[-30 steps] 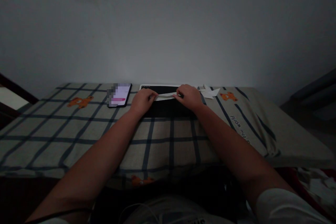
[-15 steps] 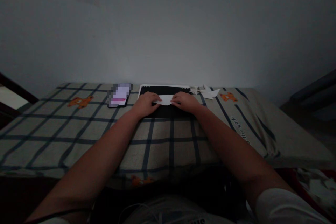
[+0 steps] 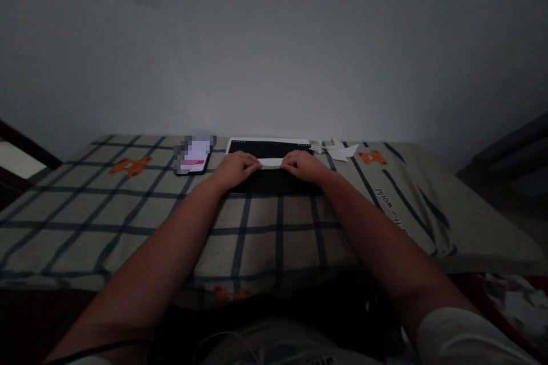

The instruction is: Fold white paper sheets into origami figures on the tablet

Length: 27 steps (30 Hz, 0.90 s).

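A narrow strip of folded white paper [image 3: 271, 162] lies on a dark flat tablet [image 3: 269, 146] near the far edge of the checked cloth. My left hand [image 3: 234, 169] presses on the strip's left end. My right hand [image 3: 305, 165] holds down its right end. Both hands rest on the tablet with fingertips on the paper, and the paper's ends are hidden under the fingers.
A phone [image 3: 194, 154] with a lit screen lies left of the tablet. Folded white paper shapes [image 3: 340, 150] sit to the right of it. The checked cloth [image 3: 128, 211] with orange bears covers the table, against a plain wall. A dark object stands at the far right.
The paper went from a raised strip between my hands to a wider flat piece, and is now folded down into a narrow strip. My hands shifted slightly toward me.
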{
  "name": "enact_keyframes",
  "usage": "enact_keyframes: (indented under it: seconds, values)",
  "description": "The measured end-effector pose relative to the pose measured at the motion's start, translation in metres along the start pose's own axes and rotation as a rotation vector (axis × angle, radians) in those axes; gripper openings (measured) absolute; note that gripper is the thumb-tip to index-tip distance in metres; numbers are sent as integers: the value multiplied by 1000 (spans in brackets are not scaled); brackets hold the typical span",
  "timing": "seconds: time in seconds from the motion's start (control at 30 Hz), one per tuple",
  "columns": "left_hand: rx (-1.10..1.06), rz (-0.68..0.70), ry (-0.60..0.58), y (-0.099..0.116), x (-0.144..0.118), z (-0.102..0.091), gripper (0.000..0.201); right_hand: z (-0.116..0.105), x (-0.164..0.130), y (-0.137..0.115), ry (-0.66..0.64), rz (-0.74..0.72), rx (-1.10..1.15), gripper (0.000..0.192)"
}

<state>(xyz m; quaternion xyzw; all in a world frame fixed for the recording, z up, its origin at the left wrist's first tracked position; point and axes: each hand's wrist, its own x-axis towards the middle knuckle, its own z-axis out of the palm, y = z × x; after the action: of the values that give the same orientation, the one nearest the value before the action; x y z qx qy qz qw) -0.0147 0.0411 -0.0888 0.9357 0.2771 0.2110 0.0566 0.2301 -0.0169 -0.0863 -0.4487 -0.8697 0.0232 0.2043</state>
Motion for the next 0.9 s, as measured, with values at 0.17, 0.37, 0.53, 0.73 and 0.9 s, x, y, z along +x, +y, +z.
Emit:
enact_keyframes:
  seconds: [0.17,0.37,0.53,0.73,0.9]
  values:
    - [-34,-13,-31,-6,0,1,32,0,-1,7,-19,32,127,23]
    - [-4,-184,51,-2,0,3,37,6,0,8,60,217,109,22]
    - [34,-189,75,-2,0,6,33,11,1,6,118,238,136,23]
    - [62,-173,69,-3,0,8,32,18,3,11,134,184,14,27]
    - [39,-170,83,-5,0,7,31,19,2,12,124,214,52,22]
